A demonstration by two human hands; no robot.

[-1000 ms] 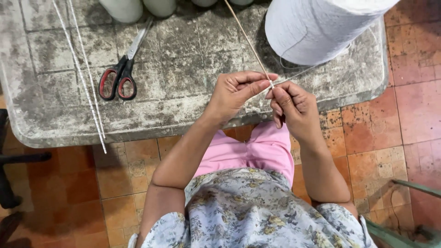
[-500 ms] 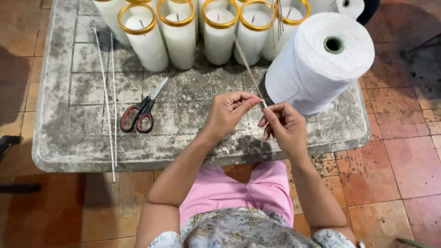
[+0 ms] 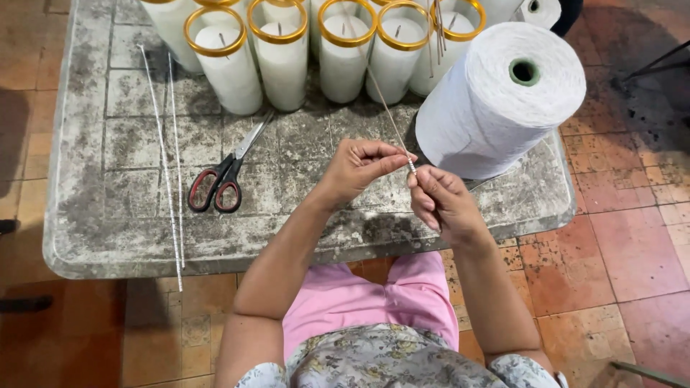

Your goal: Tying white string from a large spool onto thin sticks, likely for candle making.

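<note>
My left hand [image 3: 357,170] pinches the near end of a thin wooden stick [image 3: 384,102] that slants up and away over the table. My right hand [image 3: 440,202] is closed just right of the stick's tip, fingers gripping a fine white thread wound onto the tip. A big cone of white thread [image 3: 499,97] lies on its side right behind my right hand. Both hands hover above the near part of the worn grey table [image 3: 129,237].
Several tall white candles in gold-rimmed glasses [image 3: 280,54] stand along the table's far side. Red-handled scissors [image 3: 221,179] lie left of my hands. Two thread-wrapped sticks [image 3: 170,179] lie at the left, overhanging the near edge. Terracotta floor tiles surround the table.
The view has tilted up, bringing the candles and the cone's top into sight. My hands stay joined at the stick's tip, the right hand now curled tighter.
</note>
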